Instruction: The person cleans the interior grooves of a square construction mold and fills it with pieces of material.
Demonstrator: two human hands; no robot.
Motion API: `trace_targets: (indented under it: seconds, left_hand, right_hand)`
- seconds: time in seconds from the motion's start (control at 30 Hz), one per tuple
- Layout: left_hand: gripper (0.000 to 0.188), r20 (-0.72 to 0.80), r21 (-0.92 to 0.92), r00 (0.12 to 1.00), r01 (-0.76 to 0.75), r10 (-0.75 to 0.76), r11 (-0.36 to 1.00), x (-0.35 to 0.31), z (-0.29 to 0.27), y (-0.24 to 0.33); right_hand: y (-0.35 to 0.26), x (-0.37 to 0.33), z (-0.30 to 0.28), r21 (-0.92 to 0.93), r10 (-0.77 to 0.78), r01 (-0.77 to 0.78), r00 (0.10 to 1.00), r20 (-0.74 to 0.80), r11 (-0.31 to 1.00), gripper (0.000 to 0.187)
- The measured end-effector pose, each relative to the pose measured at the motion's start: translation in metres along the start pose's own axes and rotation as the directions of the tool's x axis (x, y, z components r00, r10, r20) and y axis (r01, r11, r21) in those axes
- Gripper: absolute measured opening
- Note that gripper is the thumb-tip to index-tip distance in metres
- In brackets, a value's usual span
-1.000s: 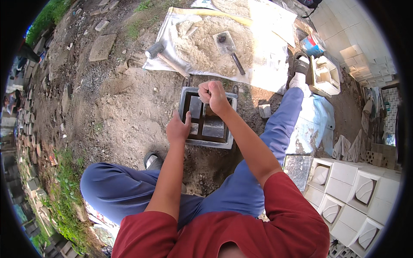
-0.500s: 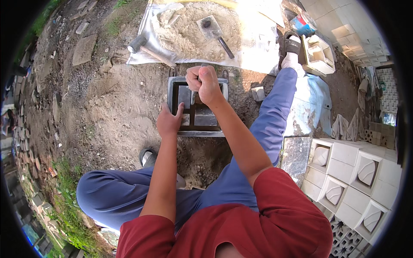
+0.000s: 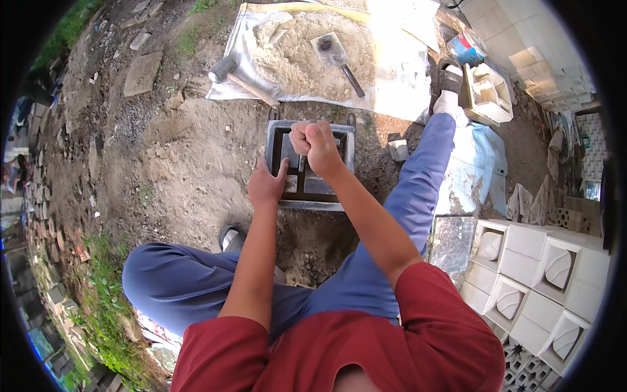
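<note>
A rectangular grey metal mould (image 3: 312,206) lies on the dirt in front of me, with dark dividers and flat plates inside it. My left hand (image 3: 265,184) rests at its left rim, thumb spread over the inside and the other fingers at the outer side. Above the mould's upper middle, my right hand (image 3: 317,149) is closed in a fist. Whatever the fist holds is hidden by the fingers. Beyond the mould, a mallet (image 3: 224,69) with a wooden handle lies at the edge of a sheet, and a trowel (image 3: 331,49) with a dark handle rests on pale sand (image 3: 294,59).
A small block (image 3: 398,148) sits right of the mould, near my outstretched leg. White cast blocks (image 3: 522,258) are stacked at the lower right. A pale bin (image 3: 486,95) and a bucket (image 3: 466,47) stand at the upper right. Stones and grass line the left.
The whole scene has shifted slightly right and down in the picture. My right fist sits slightly lower over the mould; my left hand stays at the rim.
</note>
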State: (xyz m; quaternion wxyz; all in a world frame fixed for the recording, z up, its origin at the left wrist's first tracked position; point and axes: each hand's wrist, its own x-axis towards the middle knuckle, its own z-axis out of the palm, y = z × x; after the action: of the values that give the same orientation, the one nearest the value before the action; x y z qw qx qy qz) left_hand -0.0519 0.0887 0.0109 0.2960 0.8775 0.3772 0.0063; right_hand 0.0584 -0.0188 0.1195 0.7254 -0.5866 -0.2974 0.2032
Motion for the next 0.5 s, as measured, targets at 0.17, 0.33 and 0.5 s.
trace_targets:
  seconds: [0.17,0.33,0.5]
  left_hand:
    - [0.066,-0.001,-0.018,1.000,-0.007,0.007,1.000,0.004,0.004,-0.001]
    - [0.066,0.000,0.005,1.000,0.004,-0.004,1.000,0.002,0.001,-0.003]
    - [0.066,-0.002,0.010,1.000,-0.013,0.013,1.000,0.002,0.007,0.001]
  right_hand:
    - [0.008,-0.006,0.000,-0.005,-0.081,0.082,0.991,0.110,0.997,0.078]
    - [-0.011,0.006,-0.002,0.041,-0.006,0.006,1.000,0.009,0.999,0.076]
    - [0.025,0.003,-0.020,0.050,-0.034,0.028,0.992,0.124,0.998,0.065]
